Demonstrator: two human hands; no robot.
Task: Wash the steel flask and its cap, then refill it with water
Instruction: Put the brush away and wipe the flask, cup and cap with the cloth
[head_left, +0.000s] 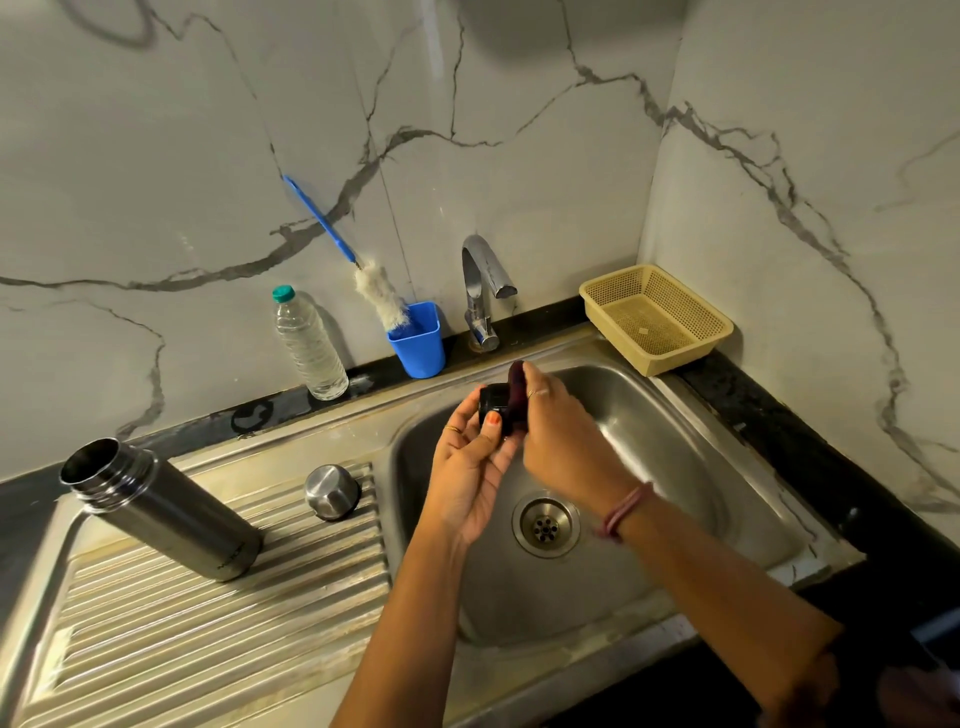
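Your left hand (470, 457) holds a small black cap (494, 402) above the sink (675, 426) at mid-frame, thumb pinching it. Your right hand (558, 431) curls its grip around a dark purple scrubber (516, 387) pressed against that cap. The steel flask (161, 506) stands open on the draining board at lower left — its steel lid (331, 491) sits just beside it.

Both hands, left hand (470, 457) and right hand (563, 431), hover over the open sink basin (675, 415); the tap (480, 291) stands just beyond them, the steel flask (156, 509) well left.
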